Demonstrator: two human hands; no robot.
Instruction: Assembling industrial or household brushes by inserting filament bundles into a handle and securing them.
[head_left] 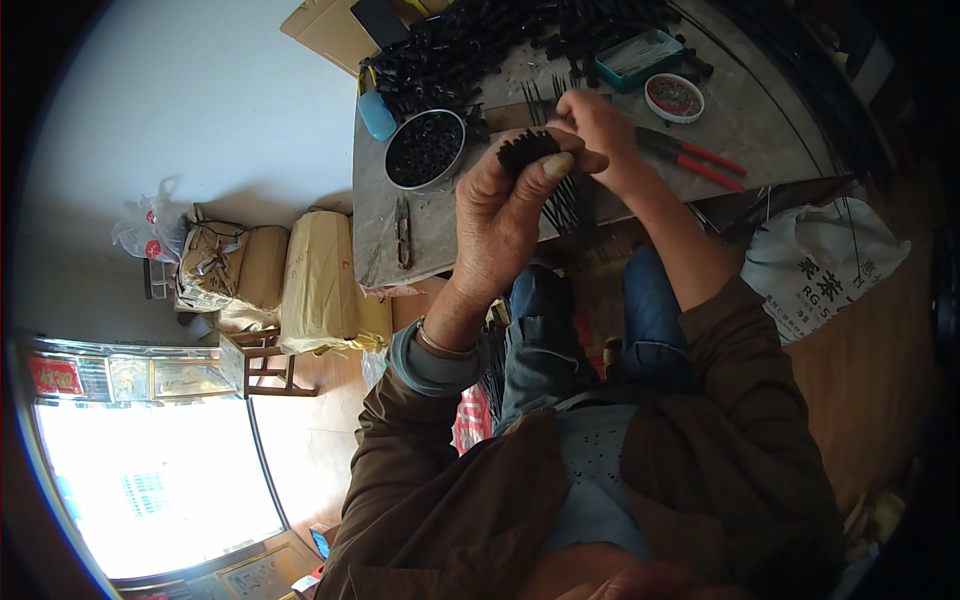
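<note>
Left hand [497,218] closes on black pieces [526,150]
The bunch sits near the curled right hand [607,137], whose hold cannot be told.

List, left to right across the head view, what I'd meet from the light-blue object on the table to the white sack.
Light-blue object, round bowl, left hand holding a black clump, right hand, round white tub, white sack.

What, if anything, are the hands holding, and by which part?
The left hand holds a black bunch below its exposed, jagged ends. What the right hand holds, if anything, cannot be told.
</note>
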